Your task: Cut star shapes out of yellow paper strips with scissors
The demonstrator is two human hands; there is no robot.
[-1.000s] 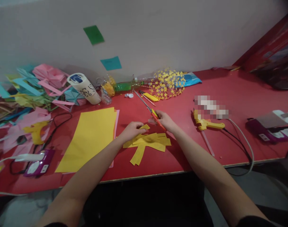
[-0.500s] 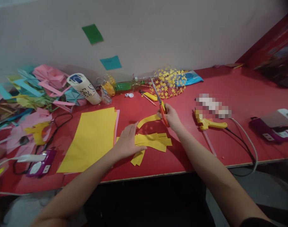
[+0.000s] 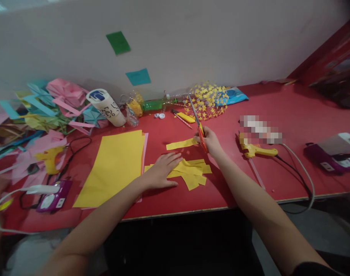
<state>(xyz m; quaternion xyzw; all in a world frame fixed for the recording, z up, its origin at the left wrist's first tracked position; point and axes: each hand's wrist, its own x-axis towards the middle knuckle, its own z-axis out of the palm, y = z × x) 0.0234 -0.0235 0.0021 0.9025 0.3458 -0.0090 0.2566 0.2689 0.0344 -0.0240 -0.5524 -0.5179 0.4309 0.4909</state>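
My left hand [image 3: 163, 171] lies with fingers spread over a loose pile of yellow paper strips [image 3: 193, 174], touching their left part and hiding some of them. My right hand [image 3: 211, 142] is closed around red and yellow scissors [image 3: 201, 134], whose blades point up and away from me. One separate yellow strip [image 3: 180, 144] runs left from the fingertips of that hand, apparently pinched there. To the left of my left hand is a stack of yellow paper sheets [image 3: 111, 165], with pink paper showing along its right edge.
Folded paper flowers [image 3: 68, 94], a white marked roll [image 3: 108, 109], a green plastic bottle [image 3: 156, 104], a yellow cutter [image 3: 186, 117] and star-patterned wrap [image 3: 207, 100] line the wall. Glue guns [image 3: 258, 150] [image 3: 51, 159] with cords lie on both sides, near purple power strips [image 3: 55, 197].
My left hand has come down flatter onto the strips, and the pile beneath has shifted. The single strip by the scissors now lies straighter, its left end freed from near my left fingers.
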